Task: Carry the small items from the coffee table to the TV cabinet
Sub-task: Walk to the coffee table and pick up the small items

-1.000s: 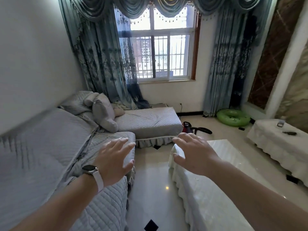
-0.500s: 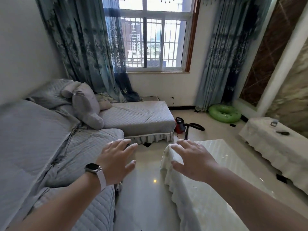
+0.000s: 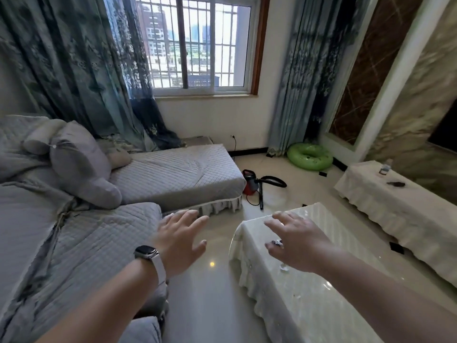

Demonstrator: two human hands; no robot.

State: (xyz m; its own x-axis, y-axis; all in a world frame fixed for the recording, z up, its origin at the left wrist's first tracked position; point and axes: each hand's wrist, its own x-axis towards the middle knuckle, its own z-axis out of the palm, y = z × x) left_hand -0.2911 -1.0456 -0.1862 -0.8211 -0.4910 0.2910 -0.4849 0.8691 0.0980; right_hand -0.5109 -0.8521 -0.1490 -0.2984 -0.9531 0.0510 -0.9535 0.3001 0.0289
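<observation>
Two bare hands, left (image 3: 179, 240) and right (image 3: 298, 240), fingers spread, glossy coffee table (image 3: 321, 293)

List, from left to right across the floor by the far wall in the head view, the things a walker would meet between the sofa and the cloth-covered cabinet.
Grey sofa → red vacuum cleaner → green inflatable ring → cloth-covered cabinet.

Grey quilted sofa cover (image 3: 103, 238), green swim ring (image 3: 309, 156)
</observation>
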